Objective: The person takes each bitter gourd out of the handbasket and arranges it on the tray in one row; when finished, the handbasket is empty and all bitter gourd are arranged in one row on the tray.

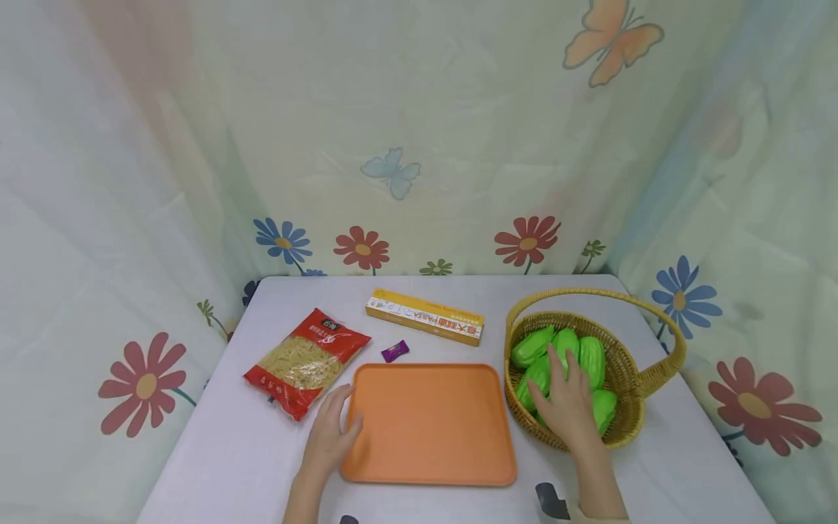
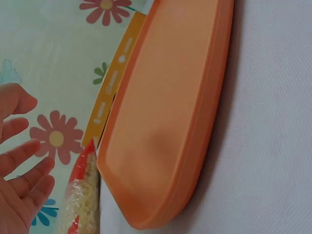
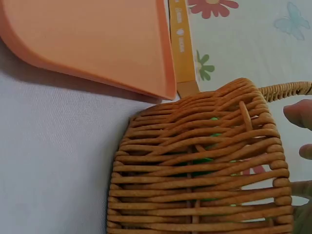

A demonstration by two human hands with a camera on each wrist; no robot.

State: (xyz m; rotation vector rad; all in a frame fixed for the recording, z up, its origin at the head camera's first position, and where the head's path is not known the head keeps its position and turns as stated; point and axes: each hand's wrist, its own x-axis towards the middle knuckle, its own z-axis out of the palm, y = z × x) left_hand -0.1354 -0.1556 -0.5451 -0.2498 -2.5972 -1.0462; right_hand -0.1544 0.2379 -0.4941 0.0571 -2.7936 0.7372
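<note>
My left hand (image 1: 329, 435) hovers at the left edge of the orange tray (image 1: 428, 426), fingers spread and relaxed, holding nothing. In the left wrist view its fingers (image 2: 31, 178) show apart from the tray. Over the wicker basket (image 1: 625, 429) at the right is my right hand (image 1: 567, 399), its fingers loosely spread above several bright green ridged vegetables (image 1: 592, 362) that look like bitter gourds. The right wrist view shows the basket's woven side (image 3: 204, 180), with the fingertips (image 3: 298, 113) just past its rim.
A red bag of pasta (image 1: 308, 362) lies left of the tray. Behind the tray are a small purple wrapped candy (image 1: 396, 351) and a long yellow pasta box (image 1: 424, 317). The basket's tall handle (image 1: 668, 364) arches over its back and right side. Patterned curtains surround the white table (image 1: 216, 451).
</note>
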